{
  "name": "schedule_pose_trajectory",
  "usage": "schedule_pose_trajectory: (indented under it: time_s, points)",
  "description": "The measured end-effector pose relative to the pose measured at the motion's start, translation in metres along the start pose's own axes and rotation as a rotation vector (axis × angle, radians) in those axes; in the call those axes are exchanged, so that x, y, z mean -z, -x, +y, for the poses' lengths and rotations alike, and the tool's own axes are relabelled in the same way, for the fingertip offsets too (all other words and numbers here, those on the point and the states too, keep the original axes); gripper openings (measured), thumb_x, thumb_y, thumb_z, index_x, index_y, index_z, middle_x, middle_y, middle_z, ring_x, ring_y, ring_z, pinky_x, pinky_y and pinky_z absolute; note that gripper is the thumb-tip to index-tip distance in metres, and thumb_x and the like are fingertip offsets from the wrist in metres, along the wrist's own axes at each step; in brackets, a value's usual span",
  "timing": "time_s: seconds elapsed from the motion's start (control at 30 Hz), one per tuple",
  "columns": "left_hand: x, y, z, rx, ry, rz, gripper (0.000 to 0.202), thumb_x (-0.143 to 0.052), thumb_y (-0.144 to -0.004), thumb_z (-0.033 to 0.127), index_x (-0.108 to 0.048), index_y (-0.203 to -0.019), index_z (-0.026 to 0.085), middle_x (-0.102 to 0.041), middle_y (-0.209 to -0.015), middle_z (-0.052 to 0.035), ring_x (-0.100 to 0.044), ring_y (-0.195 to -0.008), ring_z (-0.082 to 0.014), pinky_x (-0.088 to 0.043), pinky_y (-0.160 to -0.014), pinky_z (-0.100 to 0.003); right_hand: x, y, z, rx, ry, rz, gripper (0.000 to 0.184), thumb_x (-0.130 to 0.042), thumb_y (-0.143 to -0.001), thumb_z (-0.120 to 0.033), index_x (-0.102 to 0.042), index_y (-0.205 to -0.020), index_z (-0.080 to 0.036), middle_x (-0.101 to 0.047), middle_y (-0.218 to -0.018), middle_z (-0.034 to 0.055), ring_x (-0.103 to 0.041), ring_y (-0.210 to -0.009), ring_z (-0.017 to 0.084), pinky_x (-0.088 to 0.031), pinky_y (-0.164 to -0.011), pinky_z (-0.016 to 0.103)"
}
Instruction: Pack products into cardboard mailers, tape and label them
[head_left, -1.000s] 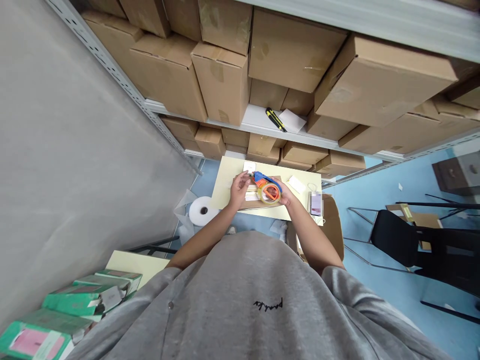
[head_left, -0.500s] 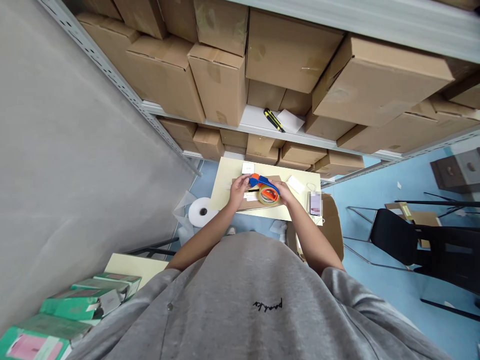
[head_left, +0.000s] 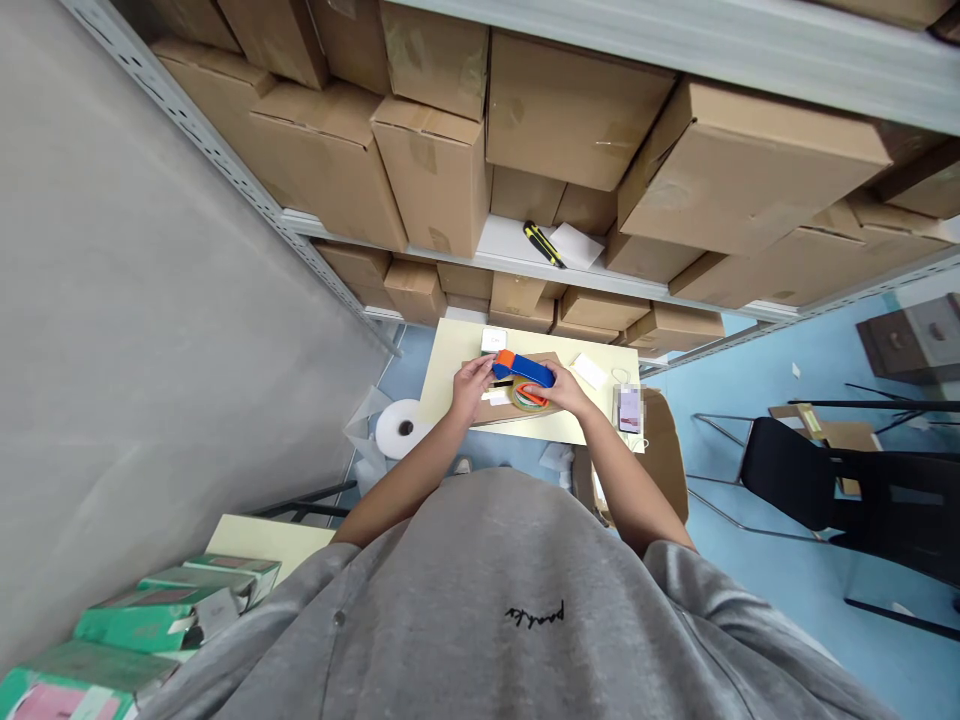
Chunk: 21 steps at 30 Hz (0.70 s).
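Blue dispenser (head_left: pixel 525 372): stiff plastic with an orange head; likely light, smooth enough to slip, and best held by its handle.
Tape roll (head_left: pixel 529 399): clear, below the handle, partly hidden; it seems to be mounted on the dispenser and would add some weight there.
Left hand (head_left: pixel 472 388): fingers curled over the orange end, gripping it.
Right hand (head_left: pixel 562 392): fingers curled over the far end of the handle, gripping it.
Position: dispenser held between the hands, just above a flat cardboard box (head_left: pixel 499 418) on the pale yellow surface (head_left: pixel 450 365).
Nearby: white slips (head_left: pixel 589 371) on the surface; a phone (head_left: pixel 630 408) at its edge; a foam roll (head_left: pixel 403 425) beyond the left hand.
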<state>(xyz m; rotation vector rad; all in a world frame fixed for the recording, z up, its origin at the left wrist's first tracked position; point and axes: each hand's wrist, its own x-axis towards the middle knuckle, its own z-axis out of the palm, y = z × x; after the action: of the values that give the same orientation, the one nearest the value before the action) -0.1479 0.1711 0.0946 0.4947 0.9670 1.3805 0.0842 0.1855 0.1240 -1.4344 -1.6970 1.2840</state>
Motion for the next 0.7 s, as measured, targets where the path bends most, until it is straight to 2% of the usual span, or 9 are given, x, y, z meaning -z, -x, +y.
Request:
schedule_pose_trajectory:
  time_s: [0.13,0.43,0.57,0.7]
  points:
    - [0.000,0.000,-0.001,0.020,0.032,-0.001,0.039,-0.095,-0.072,0.038,-0.081,-0.102,0.019,-0.081,-0.113,-0.0091,-0.075,-0.115,-0.0264,-0.055,-0.111,-0.045,0.002,0.005,-0.001,0.033,0.183,0.064,0.060,-0.085,-0.074,-0.069,-0.074,-0.114,-0.025,-0.078,-0.102,0.0050,-0.073,-0.090,0.027,-0.059,-0.085,0.042]
    - [0.006,0.000,0.002,0.013,-0.014,-0.009,0.044,-0.099,-0.064,0.045,-0.082,-0.092,0.016,-0.081,-0.112,-0.0122,-0.076,-0.110,-0.0293,-0.058,-0.107,-0.049,0.002,0.007,0.002,0.085,0.245,0.103,0.062,-0.083,-0.074,-0.072,-0.073,-0.115,-0.026,-0.078,-0.103,0.0057,-0.074,-0.090,0.029,-0.060,-0.083,0.042]
    - [0.009,-0.002,-0.001,-0.013,-0.064,0.021,0.040,-0.097,-0.067,0.046,-0.080,-0.088,0.016,-0.081,-0.111,-0.0113,-0.077,-0.104,-0.0265,-0.061,-0.103,-0.048,0.002,0.006,0.002,0.095,0.230,0.090,0.061,-0.082,-0.075,-0.072,-0.072,-0.114,-0.026,-0.077,-0.104,0.0058,-0.072,-0.092,0.029,-0.059,-0.085,0.042]
    - [0.010,-0.003,-0.008,0.054,-0.043,0.080,0.032,-0.094,-0.074,0.040,-0.076,-0.085,0.016,-0.081,-0.098,-0.0098,-0.078,-0.102,-0.0258,-0.060,-0.104,-0.050,0.000,0.005,0.004,0.097,0.198,0.080,0.062,-0.083,-0.075,-0.072,-0.071,-0.114,-0.026,-0.076,-0.105,0.0058,-0.071,-0.095,0.028,-0.057,-0.088,0.041]
